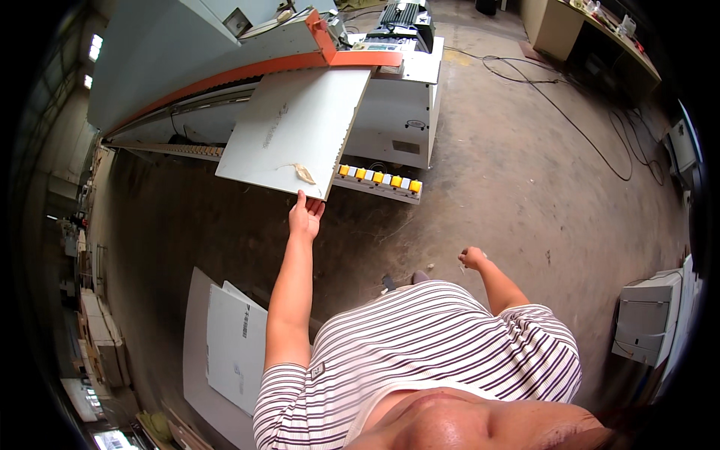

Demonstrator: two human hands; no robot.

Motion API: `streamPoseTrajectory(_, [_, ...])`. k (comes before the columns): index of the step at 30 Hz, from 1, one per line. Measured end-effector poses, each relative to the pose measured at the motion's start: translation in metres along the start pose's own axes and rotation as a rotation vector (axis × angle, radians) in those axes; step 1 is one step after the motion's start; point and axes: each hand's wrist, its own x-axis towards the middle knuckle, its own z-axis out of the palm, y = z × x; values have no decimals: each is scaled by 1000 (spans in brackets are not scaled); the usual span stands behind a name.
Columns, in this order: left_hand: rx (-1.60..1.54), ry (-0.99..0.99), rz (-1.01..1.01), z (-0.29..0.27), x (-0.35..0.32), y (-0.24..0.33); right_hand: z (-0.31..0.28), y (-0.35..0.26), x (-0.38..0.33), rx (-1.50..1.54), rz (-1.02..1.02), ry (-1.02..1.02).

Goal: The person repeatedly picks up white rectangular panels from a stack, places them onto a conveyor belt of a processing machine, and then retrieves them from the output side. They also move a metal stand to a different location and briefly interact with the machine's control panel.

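A large white board lies partly under the orange-edged frame of a machine, its near end sticking out toward me. My left hand grips the board's near edge, thumb at the upper face and fingers curled below. On the board near that hand rests a small crumpled tan scrap, perhaps a peeled strip. My right hand hangs away from the board at my right side, over the floor. Its fingers are curled together; whether they hold a small thing is hidden.
The grey machine carries an orange guard and a motor. A roller rail with yellow blocks sticks out beside the board. More white panels stand at lower left. Black cables cross the floor. A grey cabinet stands right.
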Motion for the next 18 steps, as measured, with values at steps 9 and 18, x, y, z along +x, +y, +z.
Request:
streamPoseTrajectory(9, [-81,-52,-94,34,-8,-47,-2,39,10,30,24,77])
streamPoseTrajectory(18, [-133,-129,-205,76,-49,-86,-17,31,6,203,125,142])
